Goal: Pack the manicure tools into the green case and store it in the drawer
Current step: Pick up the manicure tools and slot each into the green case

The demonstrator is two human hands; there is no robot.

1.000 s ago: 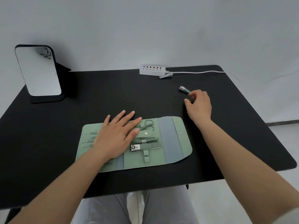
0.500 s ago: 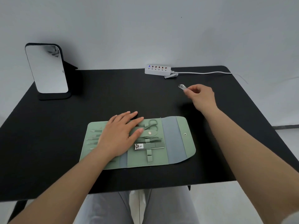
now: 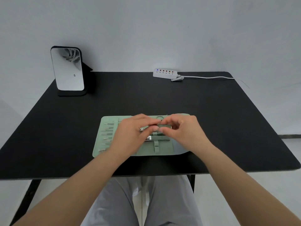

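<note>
**Inspector A:** The green case (image 3: pixel 130 150) lies unfolded on the black worktop (image 3: pixel 228 128), near its front edge. Both hands are over its middle panel. The left hand (image 3: pixel 132 132) and the right hand (image 3: pixel 184 129) have their fingertips drawn together, touching. A sliver of metal shows under the left fingers, but I cannot tell which hand, if either, holds a tool.

**Inspector B:** Risks?

**Inspector A:** As I judge it, a small clipper is being fed under a strap. If the strap is not lifted enough, the tool could skid off the panel onto the worktop. Pressing down might also disturb the nail clipper (image 3: pixel 149 138) strapped just below, or the slim tools (image 3: pixel 106 136) in the left pockets. One more clipper (image 3: pixel 177 79) sits beside the power strip (image 3: pixel 164 74), well apart, and could be overlooked before closing.

**Inspector B:** Any markings?

**Inspector A:** None legible. No drawer is visible.
</note>
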